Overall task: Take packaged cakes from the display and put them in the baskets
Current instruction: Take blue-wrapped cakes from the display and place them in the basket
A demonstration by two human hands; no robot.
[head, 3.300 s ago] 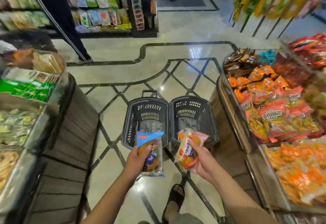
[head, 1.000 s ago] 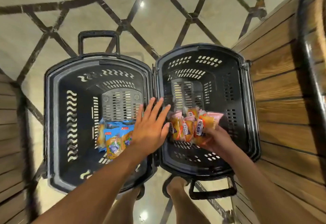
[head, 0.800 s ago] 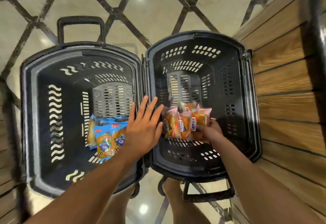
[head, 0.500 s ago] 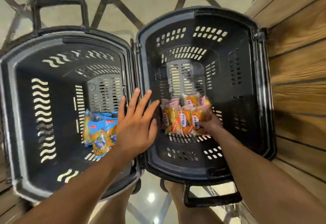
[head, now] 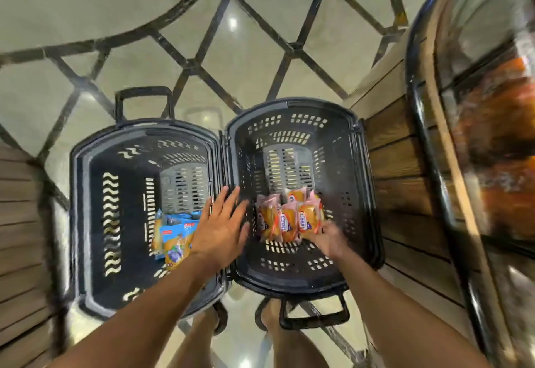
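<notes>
Two black baskets stand side by side on the floor (head: 139, 20), walls touching. Left basket (head: 78, 194): blue packaged cakes (head: 173, 240) lie on its bottom, near side. Right basket (head: 360, 165): pink packaged cakes (head: 286, 220) lie on its bottom. Left grip (head: 223, 230) is flat, fingers straight and spread, over the shared wall, holding nothing. Right grip (head: 328, 239) is against the pink packs' near edge; it is blurred, so I cannot tell whether it has hold of them.

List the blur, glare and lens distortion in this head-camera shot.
Head view: motion blur smears the display at right and the right hand; the same view's glossy floor throws white glare spots; its wide-angle lens bows the floor lines and wooden panels; the pink cakes in the right basket read fairly sharp.
</notes>
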